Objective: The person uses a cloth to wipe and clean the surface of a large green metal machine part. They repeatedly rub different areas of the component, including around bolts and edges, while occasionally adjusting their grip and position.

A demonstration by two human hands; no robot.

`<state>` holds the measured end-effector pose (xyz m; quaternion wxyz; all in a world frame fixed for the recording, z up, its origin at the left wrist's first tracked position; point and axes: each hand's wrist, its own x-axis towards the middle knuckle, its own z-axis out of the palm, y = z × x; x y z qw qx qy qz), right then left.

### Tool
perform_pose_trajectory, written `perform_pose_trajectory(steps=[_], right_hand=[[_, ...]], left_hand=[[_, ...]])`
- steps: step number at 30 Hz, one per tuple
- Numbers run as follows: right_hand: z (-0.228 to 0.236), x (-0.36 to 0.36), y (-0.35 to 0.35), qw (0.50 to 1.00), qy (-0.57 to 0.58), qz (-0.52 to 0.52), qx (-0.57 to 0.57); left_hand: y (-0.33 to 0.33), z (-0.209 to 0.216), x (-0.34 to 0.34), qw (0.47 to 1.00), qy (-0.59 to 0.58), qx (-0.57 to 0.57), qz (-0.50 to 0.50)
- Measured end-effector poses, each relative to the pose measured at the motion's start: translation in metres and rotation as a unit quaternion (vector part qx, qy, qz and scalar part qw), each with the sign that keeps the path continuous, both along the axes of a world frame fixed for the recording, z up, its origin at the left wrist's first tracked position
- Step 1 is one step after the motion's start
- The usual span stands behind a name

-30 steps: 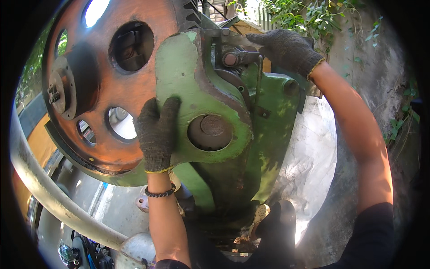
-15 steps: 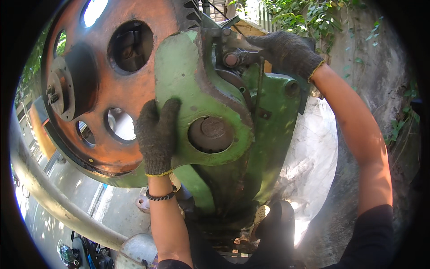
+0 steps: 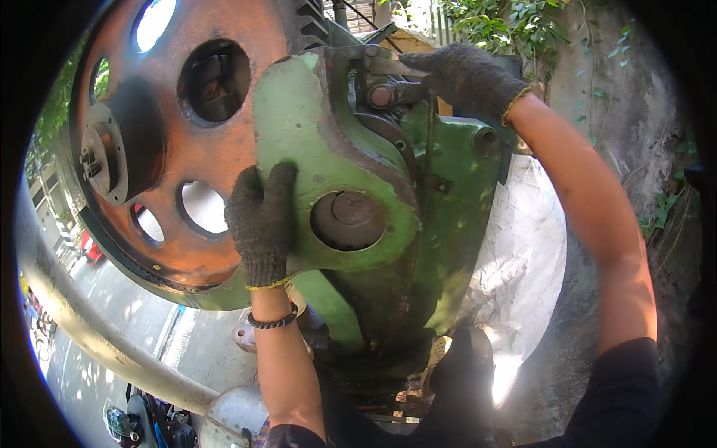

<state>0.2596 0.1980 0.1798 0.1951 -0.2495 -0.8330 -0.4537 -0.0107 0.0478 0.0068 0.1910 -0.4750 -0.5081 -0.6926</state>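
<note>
My left hand point(image 3: 261, 224), in a dark knitted glove, rests on the green metal machine frame point(image 3: 299, 116) with its thumb apart from the fingers. My right hand point(image 3: 470, 78), gloved alike, is at the upper part of the machine. Its thumb lies along a flat metal piece point(image 3: 392, 67), with the other fingers curled behind and mostly hidden. Just below that piece is a round bolt head point(image 3: 381, 96). A round recess point(image 3: 348, 221) shows in the green frame, right of my left hand. The large orange flywheel point(image 3: 216, 145) with round holes stands to the left.
A dark cylindrical hub point(image 3: 127, 142) juts from the flywheel. A thick pale pipe point(image 3: 97, 328) curves along the lower left, near a motorbike point(image 3: 149, 422). White sheeting point(image 3: 526, 246) lies right of the machine, before a concrete wall point(image 3: 627, 97) with vines. My shoe point(image 3: 467, 355) is below.
My right hand has shifted slightly left and up, and the flat metal piece by its thumb looks brighter and more level. My left hand stays on the frame. The view has turned slightly.
</note>
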Motion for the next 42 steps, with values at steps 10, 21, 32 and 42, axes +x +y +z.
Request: perform_pose_trajectory(steps=[10, 21, 32, 42], right_hand=[[-0.035, -0.017, -0.003, 0.989, 0.138, 0.015, -0.055], [-0.028, -0.033, -0.047, 0.991, 0.115, 0.026, -0.064], [-0.061, -0.022, -0.041, 0.967, 0.200, 0.114, -0.110], [-0.053, -0.024, -0.060, 0.979, 0.178, 0.064, -0.071]], left_hand=[[0.006, -0.009, -0.020, 0.971, 0.105, -0.186, 0.107], [0.006, -0.015, -0.025, 0.980, 0.095, -0.171, 0.044], [0.003, -0.021, -0.026, 0.976, 0.060, -0.210, 0.026], [0.003, -0.012, -0.012, 0.996, 0.069, -0.043, 0.040]])
